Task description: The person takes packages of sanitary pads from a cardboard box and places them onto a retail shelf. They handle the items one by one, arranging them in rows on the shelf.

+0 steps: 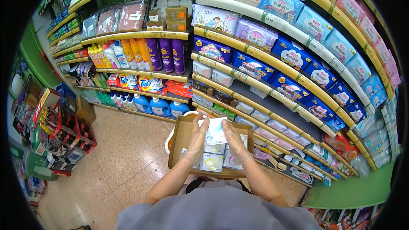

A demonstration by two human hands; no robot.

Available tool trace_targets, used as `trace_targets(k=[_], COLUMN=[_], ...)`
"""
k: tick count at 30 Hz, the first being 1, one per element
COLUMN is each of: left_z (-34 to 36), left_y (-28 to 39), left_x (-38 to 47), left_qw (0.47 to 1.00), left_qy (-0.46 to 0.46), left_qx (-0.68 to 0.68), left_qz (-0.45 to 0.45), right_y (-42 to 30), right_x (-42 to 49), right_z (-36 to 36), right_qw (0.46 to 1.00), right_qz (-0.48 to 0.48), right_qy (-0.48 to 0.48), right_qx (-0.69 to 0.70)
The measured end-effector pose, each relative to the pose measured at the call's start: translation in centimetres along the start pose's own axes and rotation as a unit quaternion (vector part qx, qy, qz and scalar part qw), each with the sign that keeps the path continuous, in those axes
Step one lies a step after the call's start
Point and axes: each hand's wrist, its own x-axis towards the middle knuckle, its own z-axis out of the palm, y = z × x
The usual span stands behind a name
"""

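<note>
A small white packet of sanitary pads (216, 132) is held between both hands above an open cardboard box. My left hand (197, 137), in a thin clear plastic glove, grips its left edge. My right hand (235, 140), gloved the same way, has its thumb and fingers on the right edge. Beneath them the cardboard box (179, 140) holds several more packets, among them a white one with a yellow print (211, 162). The hands hide part of the box's contents.
Curved-looking shelves of pad packs (289, 52) rise ahead and right. Cleaning bottles (161, 106) line the lower shelf ahead left. An orange and white tub (168, 140) shows behind the box. Red crates of bottles (76, 134) stand on the tiled floor at left.
</note>
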Motion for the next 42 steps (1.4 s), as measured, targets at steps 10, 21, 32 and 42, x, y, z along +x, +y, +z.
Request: trace_targets(k=[10, 21, 32, 42], left_z=[0.4, 1.8, 1.3, 0.2], left_y=[-0.5, -3.8, -3.7, -3.2], left_x=[-0.8, 0.5, 0.6, 1.5], left_qw=[1.0, 0.991, 0.995, 0.982], left_qy=[0.005, 0.073, 0.014, 0.021], left_qx=[-0.004, -0.102, -0.08, -0.15], left_qz=[0.0, 0.045, -0.053, -0.109], right_y=[1.3, -2.1, -0.7, 0.2], right_x=[-0.4, -2.7, -1.6, -1.0], right_z=[-0.5, -1.1, -2.1, -1.7], right_qw=[0.998, 0.964, 0.988, 0.975], right_qz=[-0.028, -0.053, -0.088, -0.144], right_qy=[0.029, 0.11, 0.093, 0.009], right_qx=[0.053, -0.236, -0.085, -0.169])
